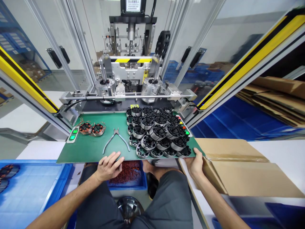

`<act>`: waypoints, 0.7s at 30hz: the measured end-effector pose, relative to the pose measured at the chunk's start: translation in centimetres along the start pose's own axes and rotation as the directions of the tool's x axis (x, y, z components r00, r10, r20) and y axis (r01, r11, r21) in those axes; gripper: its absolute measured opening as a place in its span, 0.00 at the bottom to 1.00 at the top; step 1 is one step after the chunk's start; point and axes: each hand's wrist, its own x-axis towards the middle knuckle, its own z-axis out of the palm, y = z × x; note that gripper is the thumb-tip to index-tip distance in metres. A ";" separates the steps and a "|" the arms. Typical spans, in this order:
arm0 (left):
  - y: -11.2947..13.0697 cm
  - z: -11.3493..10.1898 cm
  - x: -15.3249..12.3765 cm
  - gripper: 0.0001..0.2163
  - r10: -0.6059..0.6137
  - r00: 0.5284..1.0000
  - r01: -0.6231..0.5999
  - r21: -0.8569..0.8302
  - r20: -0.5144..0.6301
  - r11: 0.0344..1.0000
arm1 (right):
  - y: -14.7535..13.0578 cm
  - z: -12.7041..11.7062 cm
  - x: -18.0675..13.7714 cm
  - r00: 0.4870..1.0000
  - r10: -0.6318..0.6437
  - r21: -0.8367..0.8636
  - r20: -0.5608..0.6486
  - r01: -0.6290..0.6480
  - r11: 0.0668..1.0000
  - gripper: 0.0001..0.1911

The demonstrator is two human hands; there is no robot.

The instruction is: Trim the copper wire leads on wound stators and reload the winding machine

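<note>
My left hand point(111, 165) rests at the front edge of the green-topped table point(83, 149), its fingers stretched out and holding nothing. Just beyond it lie wire cutters point(116, 136) with grey-blue handles, spread apart. My right hand point(195, 162) grips the table's front right edge, thumb on top; its other fingers are mostly hidden beneath. Close to that hand, many black and silver motor stator cores point(157, 132) are stacked in rows. Two stators wound with copper wire point(97, 128) sit at the far left of the green surface.
Behind the table stands a machine with two metal cylindrical fixtures point(105, 87). Green-lit button panels point(73, 135) flank the table. A blue tray point(30, 190) is at left, cardboard boxes point(238, 162) at right. A blue bin point(143, 181) with copper-coloured scraps sits below.
</note>
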 end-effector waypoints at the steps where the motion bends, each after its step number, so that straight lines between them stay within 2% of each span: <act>1: 0.0 0.0 0.0 0.15 0.001 1.000 -0.001 -0.001 0.001 1.000 | 0.0 0.0 0.0 1.000 -0.001 0.001 0.002 0.001 1.000 0.31; 14: 0.0 -0.1 0.0 0.15 0.003 1.000 -0.003 0.000 -0.001 1.000 | 0.1 -0.2 0.1 1.000 0.009 -0.021 0.002 -0.009 1.000 0.32; 21: -0.1 0.2 -0.8 0.20 0.006 1.000 -0.006 -0.003 0.016 1.000 | 0.1 -0.1 0.1 1.000 0.010 -0.006 -0.009 -0.010 1.000 0.32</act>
